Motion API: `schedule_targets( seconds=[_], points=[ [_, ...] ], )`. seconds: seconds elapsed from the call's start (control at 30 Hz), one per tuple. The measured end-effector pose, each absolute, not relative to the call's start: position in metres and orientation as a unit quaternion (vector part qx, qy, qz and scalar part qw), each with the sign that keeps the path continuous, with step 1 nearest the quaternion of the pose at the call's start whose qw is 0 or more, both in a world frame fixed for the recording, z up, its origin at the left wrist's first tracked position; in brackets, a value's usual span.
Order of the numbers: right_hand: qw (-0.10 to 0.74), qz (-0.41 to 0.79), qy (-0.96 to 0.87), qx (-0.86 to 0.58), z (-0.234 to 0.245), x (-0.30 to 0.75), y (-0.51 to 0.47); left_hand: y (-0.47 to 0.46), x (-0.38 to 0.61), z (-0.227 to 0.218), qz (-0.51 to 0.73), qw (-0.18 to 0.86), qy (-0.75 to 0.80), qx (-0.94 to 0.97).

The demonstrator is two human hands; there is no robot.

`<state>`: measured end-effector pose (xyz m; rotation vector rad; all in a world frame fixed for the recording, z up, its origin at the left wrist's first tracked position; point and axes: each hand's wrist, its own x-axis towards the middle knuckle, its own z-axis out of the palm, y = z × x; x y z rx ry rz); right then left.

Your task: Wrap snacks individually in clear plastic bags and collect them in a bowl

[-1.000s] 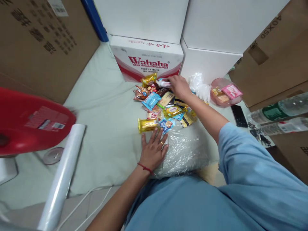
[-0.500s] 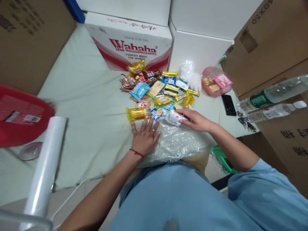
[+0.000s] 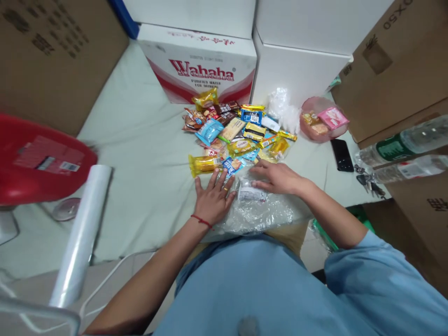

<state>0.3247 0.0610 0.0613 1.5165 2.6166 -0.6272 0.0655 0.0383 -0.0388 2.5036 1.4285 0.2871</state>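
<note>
My left hand (image 3: 213, 198) lies flat with fingers spread, its palm on the left edge of a clear plastic bag (image 3: 269, 214). Its fingertips reach towards a yellow-wrapped snack roll (image 3: 205, 165) and a blue snack packet (image 3: 231, 165). Over the bag, my right hand (image 3: 280, 178) has its fingers stretched out and apart. A small white packet with printing (image 3: 252, 193) lies on the bag just below those fingers; whether they touch it I cannot tell. Beyond both hands spreads a heap of wrapped snacks (image 3: 233, 128), among them a yellow-and-black packet (image 3: 255, 132).
A Wahaba-style white and red carton printed "Wahaha" (image 3: 203, 70) stands behind the heap. Crumpled clear plastic (image 3: 280, 105), a pink bowl (image 3: 306, 135) with snacks, a phone (image 3: 342, 155), keys (image 3: 371, 185) and bottles (image 3: 395, 144) are right. A film roll (image 3: 82, 233) and red plastic object (image 3: 38, 161) are left.
The white packet has moved down towards me onto the bag and turned, and my right hand's fingers have lifted and opened away from it. My left hand stays put. The view has shifted slightly.
</note>
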Motion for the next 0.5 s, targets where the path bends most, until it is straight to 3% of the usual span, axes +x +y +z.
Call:
schedule_targets(
  seconds=[0.2,0.5],
  points=[
    [0.087,-0.159,0.869,0.461,0.058,0.318,0.027,0.039,0.066,-0.039,0.096,0.125,0.497,0.853],
    [0.047,-0.141,0.884,0.442,0.058,0.307,0.035,0.038,0.065,-0.043,0.116,0.112,0.489,0.857]
  ],
)
